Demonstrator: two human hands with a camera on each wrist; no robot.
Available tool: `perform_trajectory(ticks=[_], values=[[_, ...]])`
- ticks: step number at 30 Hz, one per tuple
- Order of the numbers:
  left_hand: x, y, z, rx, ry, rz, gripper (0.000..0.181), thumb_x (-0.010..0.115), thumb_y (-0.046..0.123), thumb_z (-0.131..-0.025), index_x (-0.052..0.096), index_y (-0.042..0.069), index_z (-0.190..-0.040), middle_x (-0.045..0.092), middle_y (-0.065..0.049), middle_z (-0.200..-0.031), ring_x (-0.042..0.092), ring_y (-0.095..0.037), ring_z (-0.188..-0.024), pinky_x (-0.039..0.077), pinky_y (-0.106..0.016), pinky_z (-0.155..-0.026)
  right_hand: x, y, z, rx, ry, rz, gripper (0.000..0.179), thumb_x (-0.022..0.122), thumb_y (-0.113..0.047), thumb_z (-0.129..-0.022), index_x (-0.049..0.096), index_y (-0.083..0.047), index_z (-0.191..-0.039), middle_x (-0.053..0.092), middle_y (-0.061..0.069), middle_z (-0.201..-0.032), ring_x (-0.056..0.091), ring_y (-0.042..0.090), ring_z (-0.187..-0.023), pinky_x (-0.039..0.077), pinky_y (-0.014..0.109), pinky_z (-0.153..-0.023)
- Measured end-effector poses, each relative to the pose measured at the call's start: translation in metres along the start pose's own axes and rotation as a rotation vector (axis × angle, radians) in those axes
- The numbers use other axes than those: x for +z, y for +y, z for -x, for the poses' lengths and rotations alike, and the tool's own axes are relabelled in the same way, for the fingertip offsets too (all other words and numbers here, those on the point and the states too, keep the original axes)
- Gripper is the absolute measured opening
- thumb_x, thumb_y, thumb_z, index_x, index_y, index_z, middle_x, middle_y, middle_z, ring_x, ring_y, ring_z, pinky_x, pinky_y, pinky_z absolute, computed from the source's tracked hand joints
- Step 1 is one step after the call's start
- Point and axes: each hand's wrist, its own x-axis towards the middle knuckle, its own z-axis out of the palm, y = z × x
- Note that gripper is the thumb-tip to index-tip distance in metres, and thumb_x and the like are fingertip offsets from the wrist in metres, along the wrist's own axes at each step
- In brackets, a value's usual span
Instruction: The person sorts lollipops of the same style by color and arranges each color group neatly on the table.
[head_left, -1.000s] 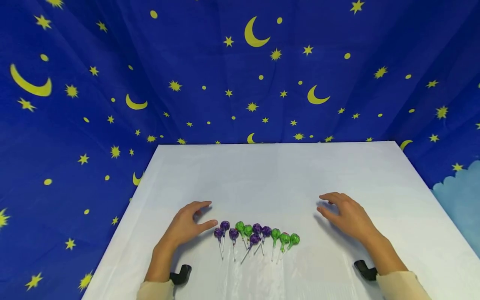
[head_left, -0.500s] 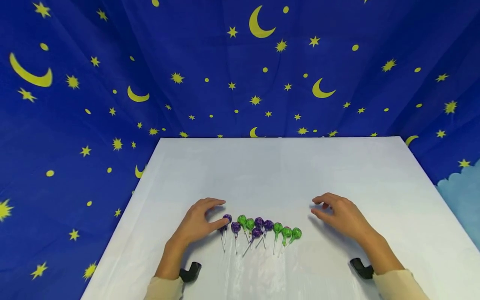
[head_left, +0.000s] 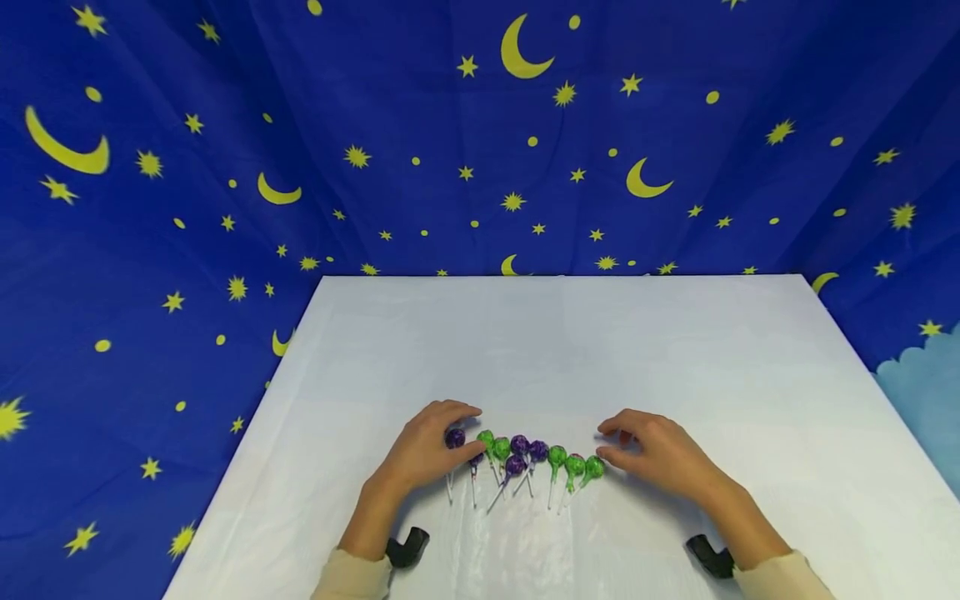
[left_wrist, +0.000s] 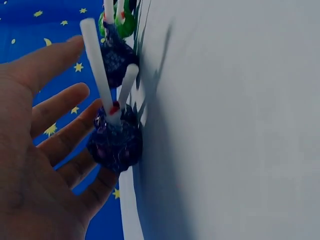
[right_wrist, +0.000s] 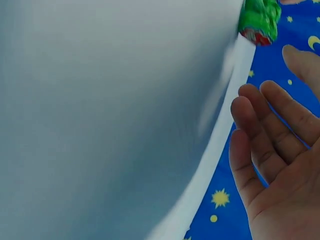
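Note:
A row of several wrapped lollipops with white sticks lies on the white table, some with purple wrappers (head_left: pixel 514 465) and some with green wrappers (head_left: pixel 557 456). My left hand (head_left: pixel 426 448) reaches over the row's left end, thumb and fingers spread apart. It partly hides a purple lollipop (head_left: pixel 455 437) there. In the left wrist view, a purple lollipop (left_wrist: pixel 117 145) sits in front of the spread fingers, not gripped. My right hand (head_left: pixel 654 450) is beside the right end, its thumb tip right by the last green lollipop (head_left: pixel 594 467). Its fingers are relaxed and hold nothing.
The white table (head_left: pixel 562 350) stretches back to a blue cloth (head_left: pixel 420 100) with yellow moons and stars, which also hangs along the left and right. A black wrist piece (head_left: pixel 408 547) is on the left wrist, and another black piece (head_left: pixel 709 557) on the right.
My left hand has moved right, over the left-end purple lollipops. My right hand has come left, close to the green ones. The lollipops keep their arrangement; the head view has shifted slightly.

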Motion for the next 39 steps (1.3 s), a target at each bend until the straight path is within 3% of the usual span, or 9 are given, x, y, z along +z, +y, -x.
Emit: perform_trajectory(ticks=[11,19,27,39], values=[[0.005,0.005,-0.004,0.034,-0.061,-0.002,0.044,0.072,0.043,-0.085,0.065,0.021,-0.123,0.060,0.008,-0.119,0.055,-0.013,-0.107,0.046,-0.039,-0.089,0.008,-0.010,0.005,0.021,-0.043,0.047,0.037,0.072,-0.055,-0.080,0.069,-0.027,-0.104,0.060,-0.020,-0.094,0.055,0.001,-0.081,0.047,0.029,-0.069],[0.008,0.004,-0.005,0.056,-0.029,-0.028,0.031,0.075,0.036,-0.084,0.069,0.020,-0.110,0.063,0.006,-0.109,0.054,-0.013,-0.102,0.046,-0.038,-0.087,0.013,-0.010,0.003,-0.051,-0.071,0.035,0.031,0.075,-0.048,-0.080,0.070,-0.027,-0.102,0.058,-0.021,-0.088,0.053,0.000,-0.075,0.046,0.024,-0.064],[0.013,0.006,-0.010,0.053,-0.034,-0.031,0.021,0.072,0.032,-0.087,0.070,0.023,-0.106,0.063,0.010,-0.101,0.054,-0.011,-0.097,0.044,-0.036,-0.085,0.011,-0.011,0.002,-0.033,-0.067,0.093,0.025,0.081,-0.046,-0.074,0.068,-0.030,-0.090,0.054,-0.022,-0.079,0.049,-0.002,-0.069,0.043,0.025,-0.061],[0.015,0.006,-0.011,0.039,-0.032,-0.011,0.022,0.073,0.032,-0.087,0.071,0.022,-0.106,0.064,0.010,-0.101,0.053,-0.011,-0.096,0.045,-0.037,-0.084,0.012,-0.007,0.003,-0.070,-0.117,-0.030,0.021,0.078,-0.033,-0.081,0.067,-0.028,-0.099,0.058,-0.020,-0.087,0.051,0.000,-0.069,0.044,0.024,-0.063]])
